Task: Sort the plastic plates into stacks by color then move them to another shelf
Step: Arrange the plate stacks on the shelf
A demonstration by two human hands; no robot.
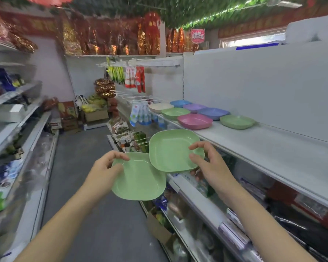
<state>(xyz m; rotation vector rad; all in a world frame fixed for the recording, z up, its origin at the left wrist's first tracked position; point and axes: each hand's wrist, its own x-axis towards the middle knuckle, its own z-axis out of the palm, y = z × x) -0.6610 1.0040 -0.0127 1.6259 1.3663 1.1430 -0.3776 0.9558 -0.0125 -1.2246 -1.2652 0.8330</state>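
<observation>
I hold two green plastic plates over the aisle. My left hand (106, 167) grips the lower green plate (138, 182) at its left rim. My right hand (206, 163) pinches the upper green plate (170, 150) at its right edge; that plate overlaps the lower one. On the white shelf (254, 144) to the right lie more plates: a pink one (195, 121), two green ones (175, 112) (237, 121), a cream one (160, 107), a purple one (194, 107) and two blue ones (180, 103) (214, 112).
A grey-floored aisle (80, 167) runs ahead between shelving on both sides. Packaged goods fill the lower right shelves (235, 214) and the left shelves (11, 129). Boxes and bags (95, 110) stand at the aisle's far end. Hanging goods (134, 78) sit on hooks.
</observation>
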